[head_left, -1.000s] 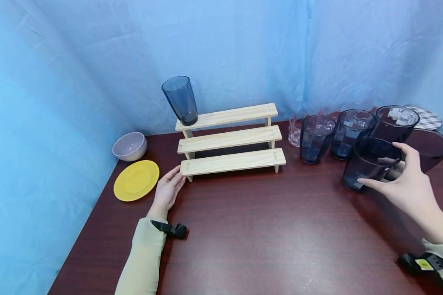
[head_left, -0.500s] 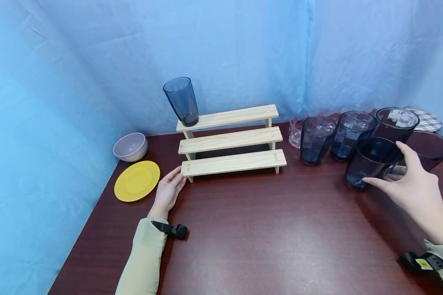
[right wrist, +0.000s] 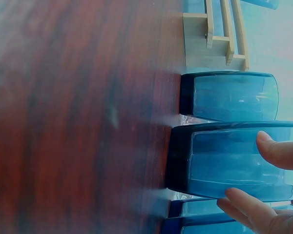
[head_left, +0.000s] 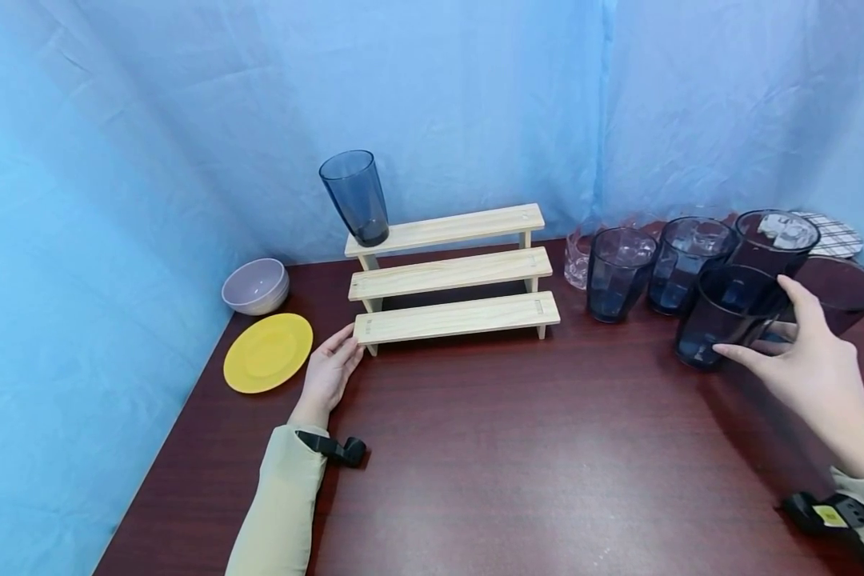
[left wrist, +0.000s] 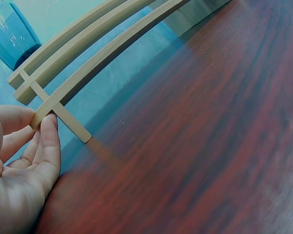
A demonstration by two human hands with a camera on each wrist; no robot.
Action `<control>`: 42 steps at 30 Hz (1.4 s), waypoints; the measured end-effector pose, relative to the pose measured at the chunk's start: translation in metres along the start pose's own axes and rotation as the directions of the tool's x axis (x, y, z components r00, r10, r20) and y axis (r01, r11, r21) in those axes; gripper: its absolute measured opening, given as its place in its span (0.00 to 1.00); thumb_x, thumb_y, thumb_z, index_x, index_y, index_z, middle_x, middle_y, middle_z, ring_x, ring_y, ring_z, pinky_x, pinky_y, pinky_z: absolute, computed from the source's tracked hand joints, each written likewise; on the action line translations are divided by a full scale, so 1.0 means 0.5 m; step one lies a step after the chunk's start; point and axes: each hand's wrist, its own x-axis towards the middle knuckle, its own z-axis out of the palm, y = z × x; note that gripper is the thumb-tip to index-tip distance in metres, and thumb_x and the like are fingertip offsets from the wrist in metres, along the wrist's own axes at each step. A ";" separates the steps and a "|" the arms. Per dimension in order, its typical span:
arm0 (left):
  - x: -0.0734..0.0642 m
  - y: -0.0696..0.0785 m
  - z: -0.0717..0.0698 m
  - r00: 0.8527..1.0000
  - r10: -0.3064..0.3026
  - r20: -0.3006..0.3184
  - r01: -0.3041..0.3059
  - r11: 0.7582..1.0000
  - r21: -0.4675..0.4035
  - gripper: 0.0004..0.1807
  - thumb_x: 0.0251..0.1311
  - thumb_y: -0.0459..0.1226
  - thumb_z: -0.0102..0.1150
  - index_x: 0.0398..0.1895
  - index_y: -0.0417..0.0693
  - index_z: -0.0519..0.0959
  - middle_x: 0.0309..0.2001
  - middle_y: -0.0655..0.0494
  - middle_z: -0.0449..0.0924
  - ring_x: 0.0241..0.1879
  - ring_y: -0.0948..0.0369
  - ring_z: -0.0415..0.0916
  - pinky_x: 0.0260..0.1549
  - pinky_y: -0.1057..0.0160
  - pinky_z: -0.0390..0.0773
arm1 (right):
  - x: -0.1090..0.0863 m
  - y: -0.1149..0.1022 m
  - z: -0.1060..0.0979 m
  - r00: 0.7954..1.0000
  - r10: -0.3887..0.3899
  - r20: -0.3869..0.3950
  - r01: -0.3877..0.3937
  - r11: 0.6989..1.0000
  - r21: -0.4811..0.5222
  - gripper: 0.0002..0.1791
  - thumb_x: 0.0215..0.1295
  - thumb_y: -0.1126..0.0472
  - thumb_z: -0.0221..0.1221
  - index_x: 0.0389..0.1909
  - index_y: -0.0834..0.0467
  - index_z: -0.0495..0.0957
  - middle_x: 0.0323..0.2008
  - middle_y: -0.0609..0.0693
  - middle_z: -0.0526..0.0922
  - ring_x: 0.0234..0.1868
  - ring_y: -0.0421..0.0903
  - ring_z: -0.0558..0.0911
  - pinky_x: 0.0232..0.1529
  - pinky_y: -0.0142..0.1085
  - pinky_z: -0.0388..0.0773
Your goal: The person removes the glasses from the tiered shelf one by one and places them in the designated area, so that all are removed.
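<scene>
My left hand is at the left end of a three-step wooden display rack. In the left wrist view, its thumb and fingers pinch the corner of the lowest step. My right hand holds a dark blue drinking glass at the right, thumb on the near side, some fingers hidden behind it. The right wrist view shows this glass with its base at or close to the tabletop. A similar blue glass stands on the rack's top step, at its left end.
Several more tumblers stand at the right, including one blue glass and a clear glass. Behind them lies a checked round item. A lilac bowl and yellow plate sit at the left. Blue curtains hang behind.
My right hand and the glass in it have shifted slightly right and away, closer to the other tumblers. The left hand stays on the rack.
</scene>
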 end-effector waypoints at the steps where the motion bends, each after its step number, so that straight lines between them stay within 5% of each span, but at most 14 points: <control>1: -0.001 0.000 0.000 1.000 0.001 -0.002 -0.001 1.000 -0.004 0.25 0.69 0.30 0.46 0.69 0.41 0.63 0.56 0.49 0.70 0.40 0.71 0.77 0.46 0.74 0.77 | 0.006 0.019 0.010 1.000 -0.001 -0.003 0.001 1.000 -0.004 0.61 0.49 0.38 0.67 0.75 0.43 0.35 0.46 0.78 0.75 0.38 0.70 0.80 0.32 0.64 0.70; 9: -0.002 0.002 0.002 1.000 -0.004 0.003 0.004 1.000 -0.015 0.25 0.69 0.29 0.45 0.69 0.41 0.62 0.61 0.45 0.66 0.39 0.72 0.77 0.44 0.75 0.77 | 0.007 0.031 0.015 0.999 -0.018 -0.033 0.018 1.000 -0.001 0.61 0.50 0.43 0.69 0.75 0.44 0.36 0.46 0.78 0.75 0.42 0.70 0.79 0.32 0.62 0.73; 14: -0.002 0.001 0.000 1.000 -0.005 0.013 0.005 1.000 -0.009 0.25 0.70 0.29 0.44 0.69 0.41 0.61 0.63 0.44 0.65 0.39 0.72 0.76 0.44 0.76 0.77 | -0.022 -0.037 -0.035 1.000 0.030 0.004 -0.030 0.999 0.014 0.56 0.54 0.49 0.67 0.75 0.50 0.38 0.47 0.79 0.74 0.39 0.65 0.83 0.23 0.51 0.78; 16: -0.003 0.001 -0.001 1.000 -0.003 0.011 0.003 1.000 -0.007 0.25 0.69 0.30 0.45 0.69 0.41 0.62 0.62 0.45 0.66 0.39 0.72 0.76 0.44 0.76 0.77 | -0.036 -0.079 -0.064 0.998 0.052 0.018 -0.053 0.997 0.048 0.54 0.56 0.52 0.66 0.74 0.54 0.41 0.47 0.78 0.74 0.30 0.42 0.85 0.21 0.37 0.77; 18: -0.002 0.001 0.000 1.000 -0.002 0.006 0.002 1.000 -0.010 0.25 0.69 0.29 0.45 0.69 0.41 0.62 0.59 0.47 0.68 0.39 0.72 0.77 0.44 0.76 0.77 | -0.049 -0.115 -0.089 0.999 0.052 0.011 -0.053 0.993 0.107 0.51 0.57 0.57 0.66 0.73 0.58 0.44 0.47 0.79 0.73 0.24 0.19 0.74 0.21 0.24 0.73; 19: -0.002 0.001 0.000 1.000 -0.002 0.003 0.002 1.000 -0.012 0.25 0.69 0.29 0.45 0.69 0.41 0.63 0.57 0.48 0.69 0.39 0.72 0.77 0.44 0.76 0.78 | -0.056 -0.130 -0.099 0.999 0.045 0.003 -0.045 0.989 0.142 0.49 0.57 0.60 0.66 0.73 0.60 0.45 0.47 0.80 0.72 0.25 0.18 0.74 0.22 0.19 0.70; 21: -0.001 0.000 0.000 1.000 0.001 0.001 -0.001 1.000 -0.014 0.25 0.69 0.29 0.46 0.69 0.41 0.63 0.55 0.50 0.71 0.39 0.71 0.77 0.43 0.76 0.78 | -0.065 -0.147 -0.110 0.999 0.029 -0.030 -0.022 0.981 0.194 0.47 0.56 0.65 0.65 0.72 0.62 0.47 0.46 0.80 0.72 0.26 0.07 0.57 0.22 0.10 0.57; 28: 0.000 0.002 0.000 1.000 0.007 0.006 -0.007 1.000 -0.021 0.25 0.69 0.30 0.46 0.69 0.41 0.63 0.52 0.53 0.72 0.39 0.71 0.77 0.44 0.76 0.78 | -0.092 -0.195 -0.121 0.992 -0.044 -0.114 0.073 0.963 0.259 0.44 0.54 0.67 0.66 0.71 0.53 0.55 0.42 0.58 0.79 0.32 0.09 0.61 0.31 0.06 0.59; 29: 0.000 0.002 0.000 1.000 0.007 0.004 -0.007 1.000 -0.023 0.25 0.69 0.29 0.46 0.69 0.41 0.63 0.51 0.54 0.72 0.39 0.71 0.77 0.44 0.76 0.78 | -0.096 -0.210 -0.124 0.992 -0.069 -0.107 0.094 0.964 0.247 0.44 0.54 0.68 0.66 0.71 0.55 0.55 0.45 0.66 0.78 0.33 0.09 0.61 0.33 0.06 0.58; 34: 0.000 0.004 0.001 1.000 0.006 0.008 -0.006 0.999 -0.035 0.25 0.68 0.29 0.46 0.69 0.41 0.63 0.43 0.60 0.76 0.38 0.71 0.77 0.43 0.75 0.78 | -0.101 -0.263 -0.122 0.978 -0.185 -0.100 0.201 0.961 0.191 0.44 0.48 0.70 0.69 0.67 0.59 0.60 0.43 0.69 0.79 0.33 0.06 0.61 0.34 0.04 0.58; 42: 0.000 0.002 -0.001 1.000 0.008 0.018 -0.007 0.999 -0.041 0.25 0.68 0.28 0.46 0.69 0.40 0.62 0.37 0.63 0.78 0.37 0.71 0.77 0.42 0.76 0.78 | -0.085 -0.313 -0.090 0.955 -0.293 -0.046 0.292 0.908 0.301 0.41 0.49 0.68 0.70 0.65 0.59 0.63 0.43 0.66 0.80 0.35 0.09 0.67 0.35 0.07 0.65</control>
